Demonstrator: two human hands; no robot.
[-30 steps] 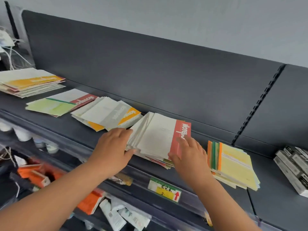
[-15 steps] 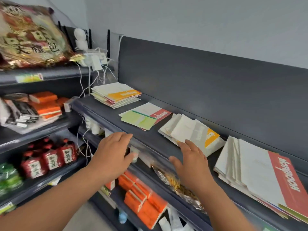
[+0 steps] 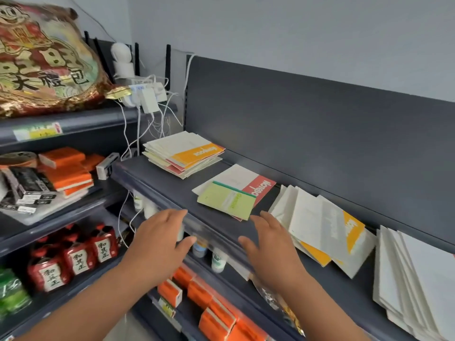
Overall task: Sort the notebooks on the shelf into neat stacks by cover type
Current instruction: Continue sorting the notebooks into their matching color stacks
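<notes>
- At the front lip of the shelf [image 3: 157, 178], the left hand [image 3: 160, 242] hovers with fingers straight and spread and the thumb out. It holds nothing and hangs in front of the rail, apart from every notebook.
- Beside it, the right hand [image 3: 268, 244] is just as open and empty. Its fingertips are just beside the near corner of the green notebook [image 3: 227, 200]; whether they touch it cannot be told.
- That green notebook lies askew on a red-and-white notebook [image 3: 248, 183], with its corner close to the lip. A sideways nudge from flat fingers would likely slide it across the smooth cover below and tip it over the edge.
- Just to the right of the right hand sits a fanned pile [image 3: 317, 217] with orange covers showing underneath. A wrist or forearm brushing it during a reach could spread it further or push the lowest books forward.
- Near the far end, the orange-banded stack [image 3: 183, 153] shows red and pale edges beneath its top cover. Squaring it up without lifting each book would probably leave cover types mixed.
- White cables [image 3: 147, 124] hang just behind that stack, so pushing it back could catch them.
- Well apart on the right, the white pile [image 3: 418, 279] slumps towards the front.
- Under the shelf stand small bottles [image 3: 218, 260] and orange packs [image 3: 214, 313]. A dropped notebook would likely land among them.
</notes>
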